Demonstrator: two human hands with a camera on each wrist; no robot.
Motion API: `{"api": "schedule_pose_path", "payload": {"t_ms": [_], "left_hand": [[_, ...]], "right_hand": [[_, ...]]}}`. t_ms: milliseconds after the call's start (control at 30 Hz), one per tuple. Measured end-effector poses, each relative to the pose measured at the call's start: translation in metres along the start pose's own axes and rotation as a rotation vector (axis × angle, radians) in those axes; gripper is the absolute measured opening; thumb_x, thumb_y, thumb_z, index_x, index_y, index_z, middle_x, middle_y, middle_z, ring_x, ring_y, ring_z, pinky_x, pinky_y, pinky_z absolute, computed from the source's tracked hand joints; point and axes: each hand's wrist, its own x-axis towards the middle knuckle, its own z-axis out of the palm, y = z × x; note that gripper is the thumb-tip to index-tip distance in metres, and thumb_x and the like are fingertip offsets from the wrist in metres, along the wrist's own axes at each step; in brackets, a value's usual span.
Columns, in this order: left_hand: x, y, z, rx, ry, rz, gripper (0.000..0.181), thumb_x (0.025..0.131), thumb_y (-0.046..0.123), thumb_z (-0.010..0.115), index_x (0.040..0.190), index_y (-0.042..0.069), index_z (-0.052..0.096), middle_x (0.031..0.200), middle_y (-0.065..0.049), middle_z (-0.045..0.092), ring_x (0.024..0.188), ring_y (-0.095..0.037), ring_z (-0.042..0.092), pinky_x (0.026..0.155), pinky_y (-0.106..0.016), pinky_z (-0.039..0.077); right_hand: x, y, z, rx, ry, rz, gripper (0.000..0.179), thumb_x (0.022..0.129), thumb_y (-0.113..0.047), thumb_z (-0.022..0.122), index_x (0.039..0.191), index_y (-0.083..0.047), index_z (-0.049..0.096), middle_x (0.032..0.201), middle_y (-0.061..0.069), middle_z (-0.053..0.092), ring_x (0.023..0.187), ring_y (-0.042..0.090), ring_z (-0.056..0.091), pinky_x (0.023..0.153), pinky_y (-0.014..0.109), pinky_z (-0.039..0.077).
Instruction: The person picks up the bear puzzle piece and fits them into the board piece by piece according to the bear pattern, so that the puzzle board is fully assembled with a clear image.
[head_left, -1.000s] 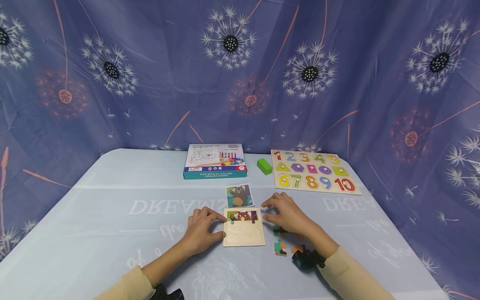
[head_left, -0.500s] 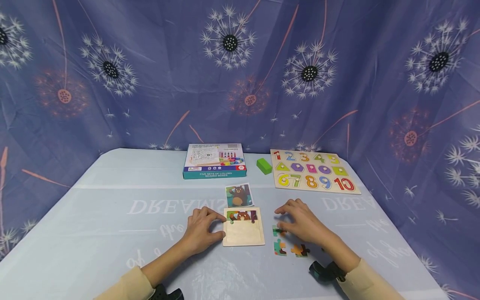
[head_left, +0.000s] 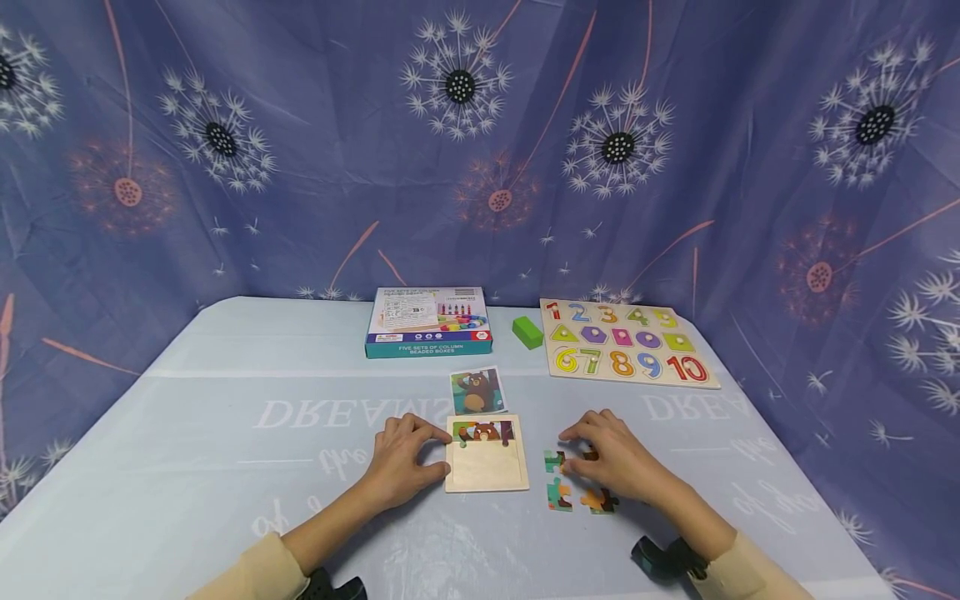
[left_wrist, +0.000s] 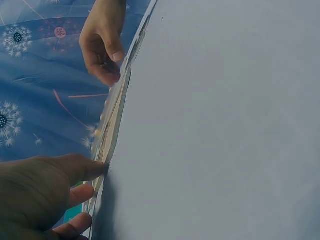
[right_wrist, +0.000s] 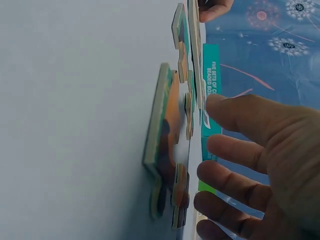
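A square wooden puzzle tray (head_left: 487,468) lies flat, its top row filled with a bear's head and the rest bare wood. My left hand (head_left: 407,461) rests at the tray's left edge, index finger near the upper corner and thumb lower down; the left wrist view shows the thumb (left_wrist: 90,169) against the edge. To the tray's right lie several loose puzzle pieces (head_left: 558,494), green, orange and brown. My right hand (head_left: 617,454) is over the far pieces with thumb and fingers apart, partly covering one. In the right wrist view a puzzle piece (right_wrist: 165,130) lies nearest the camera.
A bear picture card (head_left: 477,392) lies just beyond the tray. Farther back are a beaded-toy box (head_left: 429,342), a green block (head_left: 528,332) and a number-and-shape board (head_left: 628,343). A dandelion-print curtain (head_left: 330,150) hangs behind the table.
My right hand has moved from the tray's right edge rightward and toward me, over the loose pieces. The left hand stays at the tray's left edge.
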Motion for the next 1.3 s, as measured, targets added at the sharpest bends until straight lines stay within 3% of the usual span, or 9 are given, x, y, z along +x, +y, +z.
{"api": "schedule_pose_path", "payload": {"t_ms": [267,1300], "left_hand": [[0.0,-0.001,0.0,0.003,0.003,0.004,0.028,0.07,0.02,0.077,0.096,0.019,0.069,0.1,0.0,0.053,0.096,-0.019,0.038,0.085,-0.046,0.027],[0.0,0.0,0.0,-0.011,0.005,0.001,0.027,0.07,0.02,0.077,0.096,0.019,0.069,0.099,0.0,0.053,0.096,-0.019,0.038,0.084,-0.045,0.027]], "right_hand": [[-0.004,0.002,0.004,-0.016,-0.002,-0.043,0.03,0.078,-0.04,0.073,0.101,-0.021,0.069,0.096,-0.01,0.058,0.086,0.007,0.041,0.075,0.03,0.034],[-0.005,0.001,0.011,-0.058,0.039,-0.047,0.024,0.074,-0.034,0.077,0.096,-0.026,0.071,0.092,-0.013,0.055,0.085,0.006,0.039,0.075,0.029,0.033]]}}
